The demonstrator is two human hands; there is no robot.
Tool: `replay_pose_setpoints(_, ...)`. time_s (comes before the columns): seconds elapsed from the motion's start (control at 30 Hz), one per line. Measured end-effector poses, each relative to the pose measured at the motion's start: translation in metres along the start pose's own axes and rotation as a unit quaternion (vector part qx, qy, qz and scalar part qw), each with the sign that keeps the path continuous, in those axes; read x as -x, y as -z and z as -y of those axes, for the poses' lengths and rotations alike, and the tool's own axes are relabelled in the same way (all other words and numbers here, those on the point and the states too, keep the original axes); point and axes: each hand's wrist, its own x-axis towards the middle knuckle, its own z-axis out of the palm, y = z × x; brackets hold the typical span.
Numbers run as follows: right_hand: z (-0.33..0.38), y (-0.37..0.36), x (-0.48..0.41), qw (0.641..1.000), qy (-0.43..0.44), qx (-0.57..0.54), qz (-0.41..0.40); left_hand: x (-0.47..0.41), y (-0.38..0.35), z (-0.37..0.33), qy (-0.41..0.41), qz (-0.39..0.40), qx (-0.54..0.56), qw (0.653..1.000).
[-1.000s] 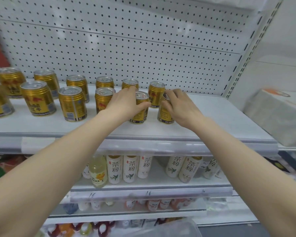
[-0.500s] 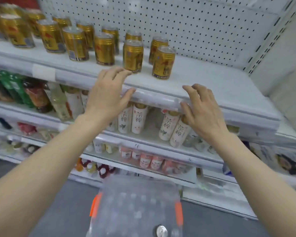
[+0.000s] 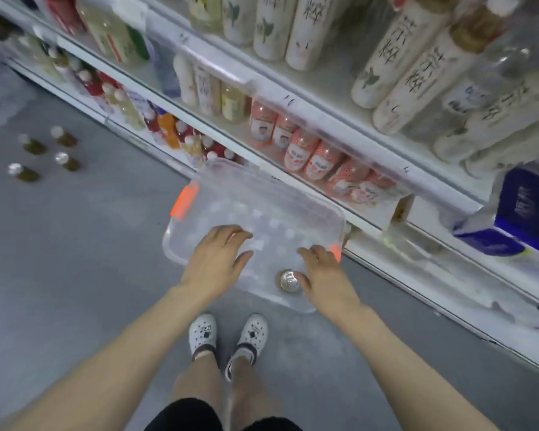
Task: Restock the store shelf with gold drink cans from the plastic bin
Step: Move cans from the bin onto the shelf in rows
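Plastic bin (image 3: 255,194) holds just one can (image 3: 288,280) at its near edge, left hand (image 3: 213,259) and right hand (image 3: 322,275) over it, fingers (image 3: 231,233) apart, nothing gripped, so the restock looks nearly done.

The bin (image 3: 277,194) sits on the floor (image 3: 75,275) straight ahead of you, its far side near the foot of the shelf unit (image 3: 218,70). One can (image 3: 288,280) stands in its near right corner. Your left hand (image 3: 217,259) hangs over the bin's near left part. Your right hand (image 3: 324,275) is over the near right edge, just right of the can. Your shoes (image 3: 203,332) stand together on your side of the bin. Well off to the left, a few bottles (image 3: 44,154) stand on the floor.
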Motion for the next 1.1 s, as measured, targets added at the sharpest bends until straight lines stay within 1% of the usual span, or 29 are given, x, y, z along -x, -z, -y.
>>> replay_pose_setpoints(0.03, -0.005, -0.021, -0.005, 0.999, -0.024, -0.006, 0.039, 0.007, -0.022, 0.005, 0.005, 0.015, -0.004, 1.0)
replay_pose_setpoints(0.1, -0.012, -0.058, -0.017, 0.995, -0.054, -0.006, 0.089, 0.015, -0.064, 0.017, 0.005, 0.029, -0.018, 0.999)
replay_pose_setpoints(0.23, -0.023, -0.114, -0.047, 0.985, -0.098, 0.023, 0.142, 0.02, -0.125, 0.035, -0.03, 0.008, -0.07, 0.997)
replay_pose_setpoints(0.33, -0.024, -0.138, -0.069, 0.975, -0.155, 0.021, 0.156, 0.021, -0.135, 0.038, -0.055, -0.034, -0.087, 0.994)
replay_pose_setpoints(0.4, -0.025, -0.151, -0.078, 0.966, -0.18, 0.025, 0.185, 0.021, -0.134, 0.038, -0.056, -0.049, -0.093, 0.993)
replay_pose_setpoints(0.47, -0.027, -0.16, -0.081, 0.964, -0.169, 0.034, 0.202, 0.021, -0.135, 0.038, -0.055, -0.051, -0.096, 0.993)
replay_pose_setpoints(0.57, -0.03, -0.163, -0.081, 0.97, -0.153, 0.039, 0.186, 0.019, -0.134, 0.036, -0.05, -0.044, -0.098, 0.993)
replay_pose_setpoints(0.67, -0.026, -0.144, -0.075, 0.973, -0.15, 0.015, 0.175, 0.019, -0.131, 0.035, -0.041, -0.014, -0.1, 0.994)
replay_pose_setpoints(0.73, -0.021, -0.118, -0.066, 0.979, -0.139, -0.011, 0.151, 0.018, -0.126, 0.033, -0.017, 0.033, -0.099, 0.994)
replay_pose_setpoints(0.83, -0.012, -0.067, -0.046, 0.981, -0.133, -0.075, 0.119, 0.013, -0.109, 0.027, 0.024, 0.132, -0.08, 0.988)
replay_pose_setpoints(0.9, -0.006, -0.033, -0.034, 0.983, -0.114, -0.106, 0.095, 0.008, -0.091, 0.02, 0.047, 0.166, -0.065, 0.983)
replay_pose_setpoints(0.93, -0.005, -0.014, -0.027, 0.985, -0.101, -0.116, 0.08, 0.005, -0.079, 0.016, 0.055, 0.173, -0.059, 0.982)
replay_pose_setpoints(1.0, -0.002, 0.031, -0.012, 0.987, -0.077, -0.131, 0.047, -0.004, -0.045, 0.002, 0.057, 0.152, -0.056, 0.985)
replay_pose_setpoints(1.1, 0.005, 0.099, 0.003, 0.988, -0.059, -0.146, -0.009, -0.031, 0.013, -0.02, 0.035, 0.116, -0.061, 0.991)
